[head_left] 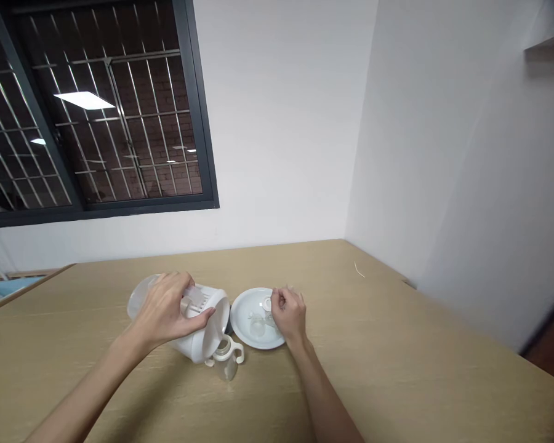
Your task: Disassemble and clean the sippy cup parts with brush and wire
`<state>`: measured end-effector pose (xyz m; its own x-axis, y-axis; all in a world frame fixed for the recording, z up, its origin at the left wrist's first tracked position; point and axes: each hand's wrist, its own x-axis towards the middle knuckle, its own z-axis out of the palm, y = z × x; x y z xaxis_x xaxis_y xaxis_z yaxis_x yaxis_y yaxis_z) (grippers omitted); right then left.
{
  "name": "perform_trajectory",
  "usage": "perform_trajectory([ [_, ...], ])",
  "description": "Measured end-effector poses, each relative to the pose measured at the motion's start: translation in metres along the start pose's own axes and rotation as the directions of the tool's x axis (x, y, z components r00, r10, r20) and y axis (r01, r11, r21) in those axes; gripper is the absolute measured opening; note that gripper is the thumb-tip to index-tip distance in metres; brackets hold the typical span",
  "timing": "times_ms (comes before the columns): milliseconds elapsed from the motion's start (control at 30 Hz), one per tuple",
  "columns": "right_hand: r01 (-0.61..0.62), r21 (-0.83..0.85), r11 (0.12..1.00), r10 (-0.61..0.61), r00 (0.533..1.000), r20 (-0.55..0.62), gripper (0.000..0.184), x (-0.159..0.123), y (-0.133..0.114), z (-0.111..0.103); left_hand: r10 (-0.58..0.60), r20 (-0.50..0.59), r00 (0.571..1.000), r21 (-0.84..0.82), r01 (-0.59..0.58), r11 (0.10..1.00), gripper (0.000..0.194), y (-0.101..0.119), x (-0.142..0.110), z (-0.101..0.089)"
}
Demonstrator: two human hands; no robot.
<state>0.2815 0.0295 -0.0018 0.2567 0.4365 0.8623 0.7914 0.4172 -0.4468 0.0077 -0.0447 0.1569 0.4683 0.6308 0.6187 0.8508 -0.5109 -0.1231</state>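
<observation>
My left hand is wrapped over a white plastic container, which tilts on its side with its round end facing right and down. Slots show on its upper part, and a clear rounded section sticks out behind my hand. Just below the round end stands a clear baby bottle with white side handles and no cap on it. Over the right side of a white plate, my right hand is closed with fingers curled; what they hold, if anything, is hidden. Small clear and white bottle parts lie on the plate.
The wooden table reaches back to a white wall. A thin pale strand lies at the back right. A dark-framed window with bars is at the upper left. Something light blue shows beyond the table's left edge.
</observation>
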Motion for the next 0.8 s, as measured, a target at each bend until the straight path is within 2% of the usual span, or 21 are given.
perform_trajectory([
  [800, 0.022, 0.009, 1.0, -0.022, 1.0, -0.005, 0.035, -0.0015, 0.0019, 0.0024, 0.008, 0.002, 1.0, -0.007, -0.008, 1.0, 0.042, -0.0023, 0.001, -0.0016],
])
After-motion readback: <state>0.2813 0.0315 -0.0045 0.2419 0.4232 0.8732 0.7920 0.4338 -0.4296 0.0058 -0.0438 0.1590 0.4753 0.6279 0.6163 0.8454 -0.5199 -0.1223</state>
